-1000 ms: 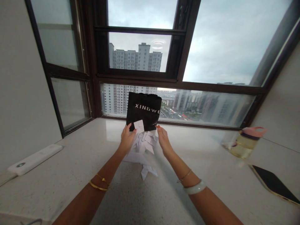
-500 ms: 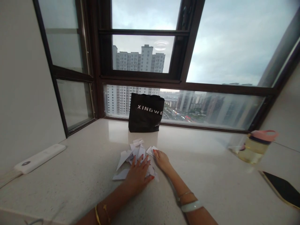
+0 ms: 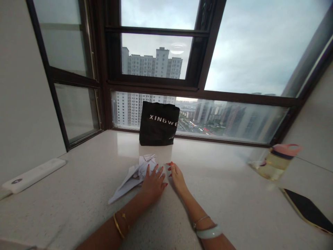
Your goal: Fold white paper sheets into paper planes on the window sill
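A heap of white folded paper pieces (image 3: pixel 132 175) lies on the pale stone counter (image 3: pixel 85 194). My left hand (image 3: pixel 153 184) rests flat at the heap's right edge, fingers spread, open. My right hand (image 3: pixel 176 177) lies just to the right of it on the counter, its fingers stretched forward and touching the surface, open with nothing in it. Behind the heap a black paper bag (image 3: pixel 159 124) with white letters stands upright against the window.
A white power strip (image 3: pixel 32 175) lies at the far left. A bottle with a pink lid (image 3: pixel 277 161) stands at the right, with a dark phone (image 3: pixel 308 210) in front of it. Dark window frames close off the back.
The paper heap has been pushed to the left. Both hands came down from near the bag onto the counter, then slid left with the papers.
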`<action>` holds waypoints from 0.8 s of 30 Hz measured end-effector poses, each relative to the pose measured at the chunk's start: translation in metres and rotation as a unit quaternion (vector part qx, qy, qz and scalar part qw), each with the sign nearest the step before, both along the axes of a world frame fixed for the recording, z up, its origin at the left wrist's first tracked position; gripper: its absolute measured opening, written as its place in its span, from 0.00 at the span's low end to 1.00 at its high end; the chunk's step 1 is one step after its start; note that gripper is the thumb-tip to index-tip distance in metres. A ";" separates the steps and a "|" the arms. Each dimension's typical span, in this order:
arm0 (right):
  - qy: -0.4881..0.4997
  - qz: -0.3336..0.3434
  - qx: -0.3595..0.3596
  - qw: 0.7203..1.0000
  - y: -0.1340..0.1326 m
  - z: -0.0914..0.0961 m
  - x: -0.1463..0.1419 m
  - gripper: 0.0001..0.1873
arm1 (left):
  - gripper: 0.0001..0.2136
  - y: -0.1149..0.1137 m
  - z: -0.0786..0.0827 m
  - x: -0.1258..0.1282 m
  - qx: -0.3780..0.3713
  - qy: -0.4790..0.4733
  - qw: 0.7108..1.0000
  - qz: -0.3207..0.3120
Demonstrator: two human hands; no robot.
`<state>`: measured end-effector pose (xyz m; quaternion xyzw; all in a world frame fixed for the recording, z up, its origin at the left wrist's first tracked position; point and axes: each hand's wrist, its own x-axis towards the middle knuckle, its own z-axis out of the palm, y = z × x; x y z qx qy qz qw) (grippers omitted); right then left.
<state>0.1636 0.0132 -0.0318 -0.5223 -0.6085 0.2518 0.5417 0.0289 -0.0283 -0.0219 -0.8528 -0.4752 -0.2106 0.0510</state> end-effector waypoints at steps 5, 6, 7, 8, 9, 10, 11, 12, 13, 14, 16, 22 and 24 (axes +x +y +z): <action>-0.007 0.008 -0.029 1.000 0.001 -0.003 0.002 0.31 | 0.16 0.021 -0.009 -0.032 0.005 -0.011 0.997 0.080; -0.012 0.011 -0.030 0.999 0.002 -0.003 0.000 0.31 | 0.16 0.024 -0.009 -0.043 0.003 -0.015 0.996 0.090; -0.018 0.013 -0.029 0.999 0.003 -0.003 -0.001 0.31 | 0.16 0.025 -0.010 -0.052 0.002 -0.017 0.995 0.097; -0.025 0.015 -0.028 0.999 0.003 -0.003 -0.002 0.31 | 0.15 0.027 -0.009 -0.061 0.001 -0.018 0.994 0.104; -0.032 0.016 -0.026 0.999 0.004 -0.004 -0.004 0.31 | 0.16 0.028 -0.008 -0.067 0.001 -0.018 0.994 0.110; -0.039 0.016 -0.024 0.999 0.005 -0.004 -0.005 0.30 | 0.16 0.028 -0.006 -0.071 0.001 -0.019 0.993 0.115; -0.044 0.016 -0.022 0.999 0.005 -0.004 -0.007 0.30 | 0.16 0.029 -0.004 -0.072 0.002 -0.021 0.993 0.117; -0.049 0.017 -0.020 0.998 0.006 -0.004 -0.008 0.30 | 0.17 0.031 -0.001 -0.071 0.004 -0.025 0.993 0.116; -0.052 0.020 -0.018 0.998 0.006 -0.004 -0.009 0.29 | 0.18 0.033 0.001 -0.066 0.006 -0.028 0.993 0.111; -0.054 0.024 -0.016 0.998 0.006 -0.004 -0.009 0.29 | 0.19 0.036 0.004 -0.060 0.008 -0.030 0.994 0.103; -0.055 0.035 -0.016 0.998 0.005 -0.004 -0.009 0.28 | 0.19 0.045 0.007 -0.045 0.011 -0.027 0.996 0.087; -0.043 0.043 -0.044 0.997 0.004 -0.007 -0.004 0.28 | 0.18 0.069 0.005 -0.034 0.014 0.012 0.994 0.107; -0.043 0.039 -0.041 0.997 0.005 -0.008 -0.004 0.27 | 0.17 0.072 0.001 -0.047 0.015 0.017 0.993 0.118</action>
